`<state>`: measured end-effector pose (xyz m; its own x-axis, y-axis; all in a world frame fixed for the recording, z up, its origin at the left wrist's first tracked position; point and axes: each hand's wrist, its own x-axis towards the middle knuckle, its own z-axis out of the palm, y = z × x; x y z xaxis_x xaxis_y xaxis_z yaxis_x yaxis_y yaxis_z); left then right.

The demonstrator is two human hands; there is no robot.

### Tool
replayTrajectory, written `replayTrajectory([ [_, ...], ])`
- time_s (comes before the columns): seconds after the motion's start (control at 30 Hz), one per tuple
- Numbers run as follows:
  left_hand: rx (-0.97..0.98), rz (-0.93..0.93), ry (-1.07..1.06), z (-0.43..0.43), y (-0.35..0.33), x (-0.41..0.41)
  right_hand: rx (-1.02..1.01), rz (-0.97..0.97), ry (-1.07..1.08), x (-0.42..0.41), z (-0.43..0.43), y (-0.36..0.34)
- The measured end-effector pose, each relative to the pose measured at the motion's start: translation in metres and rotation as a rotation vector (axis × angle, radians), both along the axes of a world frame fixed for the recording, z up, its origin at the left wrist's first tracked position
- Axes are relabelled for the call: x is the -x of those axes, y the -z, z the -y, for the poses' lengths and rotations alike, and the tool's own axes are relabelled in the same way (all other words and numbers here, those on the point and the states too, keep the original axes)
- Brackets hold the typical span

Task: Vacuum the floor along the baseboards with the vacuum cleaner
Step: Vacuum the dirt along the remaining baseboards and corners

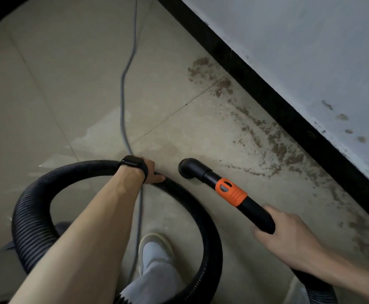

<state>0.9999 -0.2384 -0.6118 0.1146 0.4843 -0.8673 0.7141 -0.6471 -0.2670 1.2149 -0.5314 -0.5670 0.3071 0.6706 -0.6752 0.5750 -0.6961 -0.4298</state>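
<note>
My right hand (288, 233) grips the vacuum wand (234, 194), nozzle (188, 168) near the baseboard (288, 110) dirt (273, 143), while my left hand (151, 171) clasps the ribbed hose (36, 216).

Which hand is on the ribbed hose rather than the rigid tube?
The left hand, the one with the black watch, holds the ribbed hose; the right hand grips the rigid tube.

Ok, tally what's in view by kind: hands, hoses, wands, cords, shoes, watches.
Hands: 2 (left hand, right hand)
hose: 1
wand: 1
cord: 1
shoe: 1
watch: 1
Total: 7
</note>
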Motion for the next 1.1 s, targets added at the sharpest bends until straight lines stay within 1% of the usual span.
replayTrajectory([
  [0.13,-0.155,0.005,0.07,0.002,-0.027,0.0,-0.001,-0.062,0.033,-0.009,-0.041,-0.018],
  [0.2,-0.221,-0.079,0.033,0.003,-0.053,0.003,-0.029,-0.062,0.026,-0.013,-0.071,-0.037],
  [0.23,-0.251,-0.158,-0.015,0.0,-0.072,0.009,-0.055,-0.047,0.018,-0.014,-0.086,-0.053],
  [0.27,-0.267,-0.233,-0.102,-0.001,-0.093,0.019,-0.079,-0.03,0.016,-0.014,-0.1,-0.071],
  [0.3,-0.28,-0.27,-0.211,-0.002,-0.114,0.031,-0.096,-0.027,0.026,-0.013,-0.111,-0.09],
  [0.37,-0.297,-0.271,-0.437,0.01,-0.161,0.062,-0.127,-0.071,0.091,-0.005,-0.124,-0.131],
  [0.43,-0.347,-0.25,-0.503,0.037,-0.206,0.088,-0.147,-0.145,0.189,0.006,-0.125,-0.169],
  [0.47,-0.364,-0.221,-0.547,0.055,-0.226,0.1,-0.147,-0.189,0.24,0.014,-0.122,-0.189],
  [0.53,-0.432,-0.099,-0.71,0.095,-0.266,0.118,-0.136,-0.248,0.323,0.029,-0.113,-0.228],
  [0.57,-0.457,-0.044,-0.784,0.114,-0.287,0.125,-0.126,-0.25,0.346,0.036,-0.108,-0.246],
  [0.63,-0.458,0.044,-0.919,0.148,-0.33,0.128,-0.122,-0.21,0.325,0.05,-0.094,-0.279],
  [0.73,-0.401,0.184,-0.916,0.185,-0.384,0.129,-0.117,-0.205,0.247,0.068,-0.076,-0.329],
  [0.87,-0.417,0.393,-0.872,0.219,-0.46,0.133,-0.119,-0.224,0.16,0.092,-0.063,-0.396],
  [0.93,-0.463,0.494,-0.888,0.229,-0.499,0.143,-0.143,-0.237,0.147,0.108,-0.062,-0.431],
  [1.0,-0.527,0.585,-0.983,0.236,-0.531,0.162,-0.164,-0.252,0.136,0.127,-0.065,-0.463],
  [1.1,-0.687,0.723,-1.13,0.246,-0.569,0.2,-0.174,-0.322,0.126,0.167,-0.074,-0.502],
])
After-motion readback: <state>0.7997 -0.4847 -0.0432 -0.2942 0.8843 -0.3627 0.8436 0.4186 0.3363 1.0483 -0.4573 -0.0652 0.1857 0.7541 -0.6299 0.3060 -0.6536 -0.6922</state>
